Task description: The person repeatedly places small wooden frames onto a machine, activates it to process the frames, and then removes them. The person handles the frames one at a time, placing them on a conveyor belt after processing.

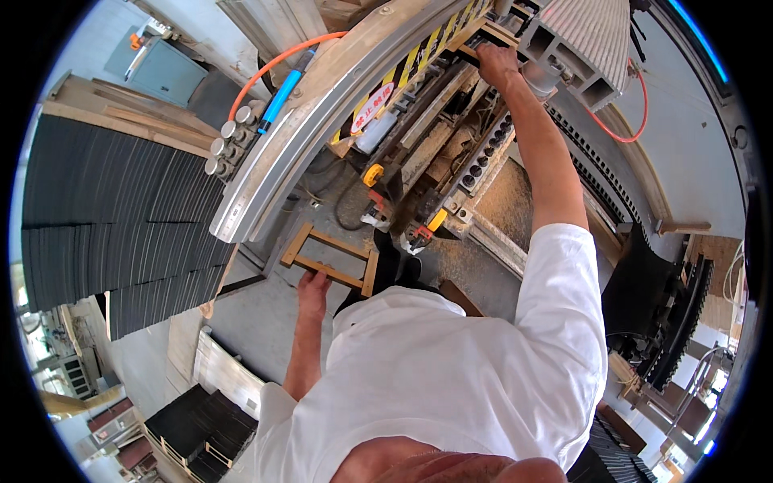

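My left hand (314,291) is closed on the near bar of a small wooden frame (370,274), made of light brown strips with two open gaps at its ends. The frame hangs low in front of my body, above the grey floor. Stretched far forward, my right hand (498,66) reaches into the machine (431,149). Its fingers are bent over a light wooden piece (501,34) that looks like part of another frame. The machine's upper parts and the hand itself hide most of that piece, and the fingertips are hard to make out.
A metal beam (270,173) with a striped warning strip crosses over the machine. Right of my arm hangs a ribbed metal block (584,48) with a red hose (636,121). Sawdust (511,197) lies within the machine. Black stacked panels (121,209) stand at left. A toothed black chain (680,322) runs at right.
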Demonstrator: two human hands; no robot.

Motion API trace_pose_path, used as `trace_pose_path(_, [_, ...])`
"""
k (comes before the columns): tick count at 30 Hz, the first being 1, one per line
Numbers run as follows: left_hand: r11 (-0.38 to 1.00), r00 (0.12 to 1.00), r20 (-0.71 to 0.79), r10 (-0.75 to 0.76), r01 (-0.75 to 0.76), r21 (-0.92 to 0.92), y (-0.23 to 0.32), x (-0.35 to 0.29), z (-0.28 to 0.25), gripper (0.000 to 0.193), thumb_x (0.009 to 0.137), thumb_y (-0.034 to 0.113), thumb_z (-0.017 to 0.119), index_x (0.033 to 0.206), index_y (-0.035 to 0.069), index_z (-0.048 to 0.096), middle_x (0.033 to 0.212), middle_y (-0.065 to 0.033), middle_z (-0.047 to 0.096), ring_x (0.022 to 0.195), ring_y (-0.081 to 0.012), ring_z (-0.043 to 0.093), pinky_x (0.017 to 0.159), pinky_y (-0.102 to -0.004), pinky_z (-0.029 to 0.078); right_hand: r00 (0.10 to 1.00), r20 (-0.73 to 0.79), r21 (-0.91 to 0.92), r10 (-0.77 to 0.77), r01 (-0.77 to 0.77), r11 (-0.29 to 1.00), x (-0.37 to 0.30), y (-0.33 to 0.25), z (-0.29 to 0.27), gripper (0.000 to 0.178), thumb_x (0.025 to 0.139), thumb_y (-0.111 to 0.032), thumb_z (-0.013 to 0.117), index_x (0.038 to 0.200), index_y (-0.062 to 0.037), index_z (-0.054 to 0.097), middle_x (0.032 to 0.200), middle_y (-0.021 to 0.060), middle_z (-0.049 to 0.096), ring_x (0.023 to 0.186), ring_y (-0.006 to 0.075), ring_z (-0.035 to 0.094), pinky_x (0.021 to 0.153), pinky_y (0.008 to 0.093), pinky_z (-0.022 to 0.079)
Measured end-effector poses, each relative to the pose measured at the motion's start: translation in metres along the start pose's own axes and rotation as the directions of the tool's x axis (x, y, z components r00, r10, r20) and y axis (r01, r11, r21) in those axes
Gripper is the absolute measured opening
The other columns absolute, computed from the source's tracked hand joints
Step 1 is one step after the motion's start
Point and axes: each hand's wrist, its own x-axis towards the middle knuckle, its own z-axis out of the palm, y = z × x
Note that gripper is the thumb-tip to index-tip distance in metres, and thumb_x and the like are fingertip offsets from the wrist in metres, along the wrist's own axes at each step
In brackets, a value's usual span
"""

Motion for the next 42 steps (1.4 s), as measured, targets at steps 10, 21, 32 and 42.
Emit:
trace_pose_path(10, [0.971, 0.978, -0.084, 0.191, -0.176, 0.16, -0.002, -0.015, -0.019, 0.031, 0.091, 0.015, 0.063, 0.118, 0.003, 0.059, 0.101, -0.0017, 0.066, 0.086, -0.0084, 0.058, 0.075, -0.0229, 0.044, 0.997, 0.079, 0.102, 0.019, -0.027, 0.994, -0.008, -0.005, -0.038, 0.016, 0.083, -0.005, 0.056, 0.098, -0.0038, 0.061, 0.094, 0.0159, 0.068, 0.09, 0.036, 0.066, 0.079, 0.0539, 0.046])
trace_pose_path(21, [0.797, 0.785, -0.17, 0.596, -0.553, 0.242, 0.109, -0.133, -0.069, 0.026, 0.095, 0.011, 0.054, 0.116, -0.002, 0.059, 0.105, -0.0066, 0.067, 0.089, -0.011, 0.06, 0.08, -0.0275, 0.049, 0.96, 0.255, 0.042, 0.112, -0.127, 0.991, 0.004, 0.002, -0.031, 0.03, 0.078, -0.014, 0.068, 0.106, -0.0039, 0.063, 0.101, 0.0193, 0.067, 0.098, 0.0383, 0.064, 0.081, 0.0478, 0.053])
trace_pose_path(32, [0.426, 0.355, -0.455, 0.817, -0.903, 0.06, 0.263, -0.286, -0.325, 0.039, 0.097, 0.017, 0.051, 0.128, -0.007, 0.047, 0.114, -0.012, 0.061, 0.099, -0.0187, 0.062, 0.089, -0.0315, 0.05, 0.835, -0.476, 0.742, 0.277, 0.212, 0.636, -0.116, -0.126, -0.218, 0.024, 0.095, -0.017, 0.059, 0.112, -0.0004, 0.064, 0.111, 0.0103, 0.068, 0.094, 0.0198, 0.064, 0.081, 0.0336, 0.051])
trace_pose_path(42, [0.661, 0.558, -0.457, 0.693, -0.745, 0.092, 0.428, -0.169, -0.521, 0.032, 0.096, 0.012, 0.049, 0.121, -0.007, 0.055, 0.102, -0.0152, 0.065, 0.087, -0.0225, 0.066, 0.075, -0.0332, 0.056, 0.946, -0.311, 0.865, 0.092, 0.242, 0.439, -0.235, -0.317, -0.297, 0.013, 0.088, 0.002, 0.06, 0.102, 0.0017, 0.06, 0.12, 0.0172, 0.062, 0.092, 0.0173, 0.06, 0.079, 0.0296, 0.05])
